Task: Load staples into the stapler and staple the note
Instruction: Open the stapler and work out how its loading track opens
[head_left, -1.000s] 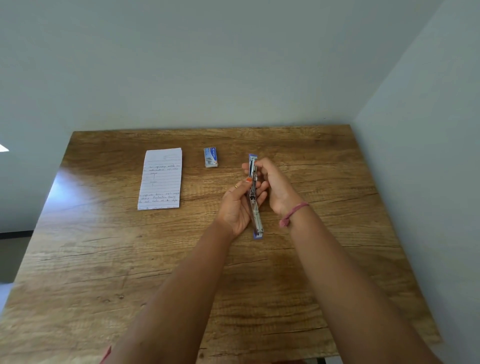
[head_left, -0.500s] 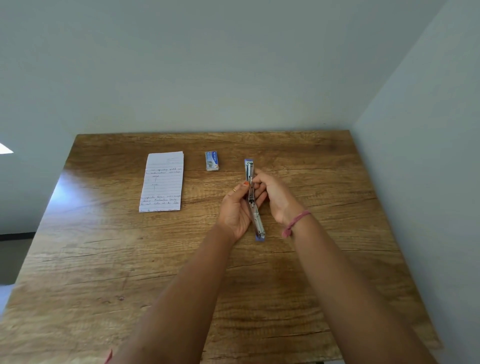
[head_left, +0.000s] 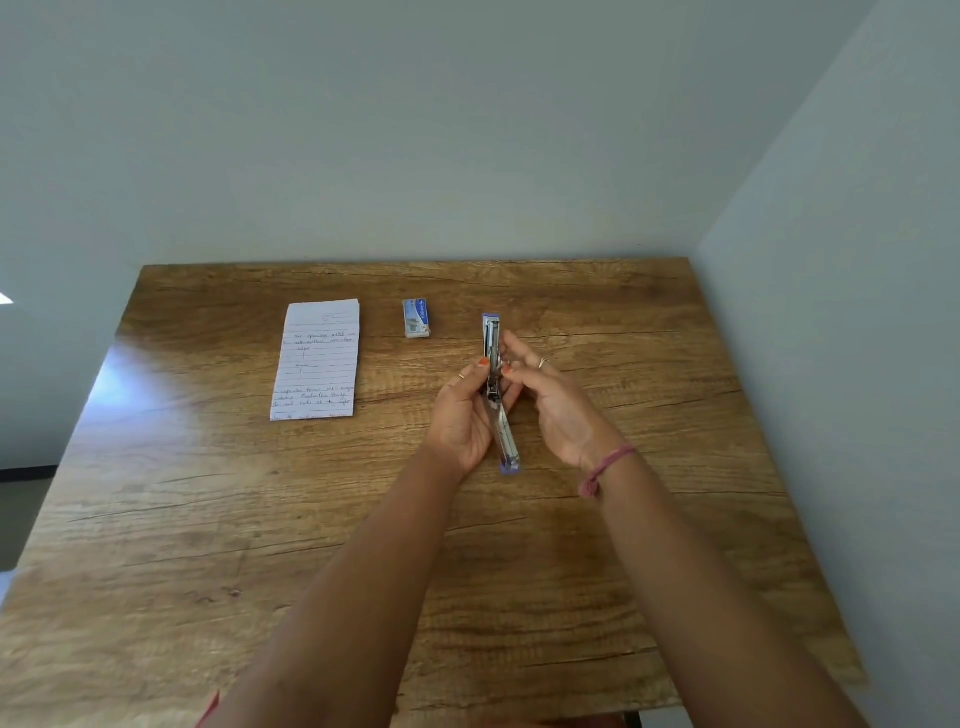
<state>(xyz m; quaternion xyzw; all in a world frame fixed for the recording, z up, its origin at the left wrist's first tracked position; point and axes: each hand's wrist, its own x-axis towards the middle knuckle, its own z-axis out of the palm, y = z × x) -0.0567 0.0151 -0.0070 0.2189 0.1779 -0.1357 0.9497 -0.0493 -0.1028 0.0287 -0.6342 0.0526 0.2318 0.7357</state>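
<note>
A blue and metal stapler (head_left: 506, 441) is swung fully open into one long strip, held a little above the wooden table (head_left: 208, 519). My left hand (head_left: 465, 415) grips it around the hinge from the left. My right hand (head_left: 553, 400) touches its middle from the right with thumb and fingertips; the other fingers spread. The staple channel faces up; staples inside are too small to tell. A small blue staple box (head_left: 415, 318) lies on the table beyond my hands. The lined handwritten note (head_left: 318, 358) lies flat to the left of the box.
The table stands in a corner: a pale wall runs along its far edge and another along its right edge. A pink cord bracelet (head_left: 605, 467) circles my right wrist.
The stapler and both hands have shifted slightly nearer and lower. My right hand's fingers have loosened and spread away from the stapler's far half.
</note>
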